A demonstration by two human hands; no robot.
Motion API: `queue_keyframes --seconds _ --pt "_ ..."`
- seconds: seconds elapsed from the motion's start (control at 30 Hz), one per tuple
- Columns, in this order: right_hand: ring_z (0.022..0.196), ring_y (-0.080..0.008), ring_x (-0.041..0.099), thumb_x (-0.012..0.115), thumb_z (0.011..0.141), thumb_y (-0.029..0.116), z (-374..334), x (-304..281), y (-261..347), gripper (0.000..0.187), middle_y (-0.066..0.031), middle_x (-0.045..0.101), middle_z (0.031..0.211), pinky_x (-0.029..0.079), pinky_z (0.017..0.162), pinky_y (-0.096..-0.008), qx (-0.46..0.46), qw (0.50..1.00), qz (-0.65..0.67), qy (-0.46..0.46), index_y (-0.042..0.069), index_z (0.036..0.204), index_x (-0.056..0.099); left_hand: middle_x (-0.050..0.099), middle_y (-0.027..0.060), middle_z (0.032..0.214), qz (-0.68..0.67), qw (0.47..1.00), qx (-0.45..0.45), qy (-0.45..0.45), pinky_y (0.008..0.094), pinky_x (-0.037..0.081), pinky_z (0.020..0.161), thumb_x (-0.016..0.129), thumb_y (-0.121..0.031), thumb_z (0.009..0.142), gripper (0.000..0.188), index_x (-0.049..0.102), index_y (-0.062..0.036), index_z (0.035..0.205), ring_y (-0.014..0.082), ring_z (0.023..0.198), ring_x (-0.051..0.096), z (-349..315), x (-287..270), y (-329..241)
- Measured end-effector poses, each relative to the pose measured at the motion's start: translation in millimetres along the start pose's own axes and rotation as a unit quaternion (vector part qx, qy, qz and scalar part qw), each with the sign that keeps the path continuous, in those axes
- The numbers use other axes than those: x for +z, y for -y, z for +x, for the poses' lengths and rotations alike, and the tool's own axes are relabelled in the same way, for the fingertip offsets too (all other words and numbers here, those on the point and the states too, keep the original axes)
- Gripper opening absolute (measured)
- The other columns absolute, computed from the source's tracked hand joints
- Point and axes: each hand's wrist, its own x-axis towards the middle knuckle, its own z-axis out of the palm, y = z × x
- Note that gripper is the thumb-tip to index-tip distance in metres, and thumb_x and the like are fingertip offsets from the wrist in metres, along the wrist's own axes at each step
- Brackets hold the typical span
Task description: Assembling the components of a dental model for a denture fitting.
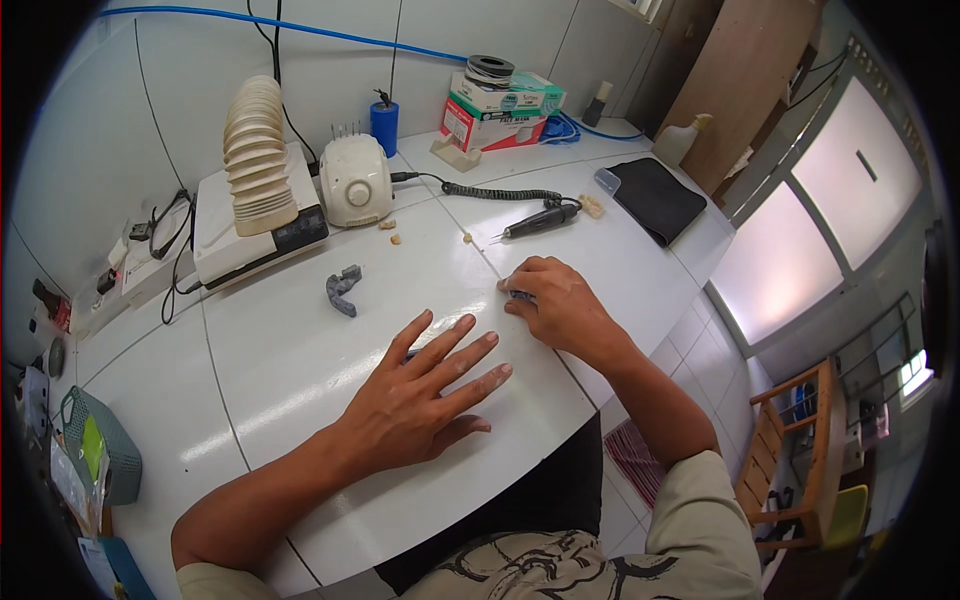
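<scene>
My left hand (430, 392) hovers or rests palm down over the white tiled tabletop (300, 420), fingers spread; contact with the surface is hard to judge. A bit of something dark shows beside its index finger, mostly hidden. To its right, my right hand (556, 305) has its fingers curled round a small blue-grey piece (520, 295), largely covered by the fingers. Beyond my left hand lies a grey, curved dental model (343, 292). Farther back, a black rotary handpiece (542, 221) with a thin metal tip lies on the tiles, its coiled cord running left.
A white control unit (357, 182) and a dust extractor with ribbed hose (258, 150) stand at the back left. Stacked boxes (495, 120), a blue cylinder (384, 126) and a black mat (659, 198) are farther back. A green basket (105, 440) sits at the left edge.
</scene>
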Motion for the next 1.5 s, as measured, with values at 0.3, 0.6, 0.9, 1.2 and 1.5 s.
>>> queue_keyframes --seconds 0.3,0.6,0.9,1.2,1.5 --pt "0.105 -0.0322 0.070 0.071 0.094 0.000 -16.9 -9.0 -19.5 0.017 -0.0131 0.077 0.112 0.057 0.098 -0.0427 -0.034 0.999 -0.003 0.002 0.002 0.108 0.081 0.044 0.0089 0.170 -0.010 0.999 -0.009 0.034 0.0608 0.017 0.135 0.075 -0.053 0.097 0.066 0.057 -0.0333 0.157 0.0319 0.163 0.031 1.5 -0.7 -0.3" --pt "0.099 -0.0331 0.072 0.074 0.091 0.000 -38.4 -34.9 -35.4 0.013 -0.0148 0.073 0.104 0.059 0.091 -0.0411 0.031 0.998 0.020 0.042 0.002 0.103 0.079 0.047 0.0107 0.168 -0.014 0.999 -0.007 0.031 0.0620 0.018 0.135 0.080 -0.049 0.094 0.068 0.058 -0.0318 0.157 0.0346 0.162 0.032 -1.1 -2.5 -2.3" --pt "0.090 -0.0321 0.072 0.076 0.088 -0.002 -67.6 -46.1 -96.5 0.010 -0.0148 0.073 0.098 0.059 0.083 -0.0389 0.062 0.998 0.016 -0.014 0.000 0.097 0.077 0.055 0.0081 0.160 -0.020 0.998 0.048 0.032 0.0624 0.022 0.134 0.093 -0.041 0.080 0.075 0.065 -0.0305 0.149 0.0335 0.160 0.038 0.5 -7.2 -30.8" --pt "0.093 -0.0334 0.072 0.074 0.086 -0.003 -87.5 -70.0 -165.5 0.009 -0.0159 0.076 0.097 0.058 0.086 -0.0416 0.185 0.983 -0.019 -0.010 0.000 0.094 0.077 0.061 0.0007 0.154 -0.118 0.975 0.119 0.148 0.0532 0.033 0.133 0.088 -0.051 0.086 0.067 0.066 -0.0377 0.148 0.0238 0.154 0.047 -5.1 1.9 -74.9" --pt "0.092 -0.0337 0.075 0.071 0.081 -0.006 -98.9 -84.4 -229.1 0.013 -0.0181 0.078 0.095 0.059 0.085 -0.0425 0.179 0.981 -0.023 -0.067 -0.001 0.092 0.078 0.065 0.0082 0.145 -0.071 0.982 0.073 0.156 0.0569 0.042 0.124 0.093 -0.050 0.077 0.063 0.076 -0.0267 0.133 0.0333 0.147 0.055 -10.9 7.5 -72.0"
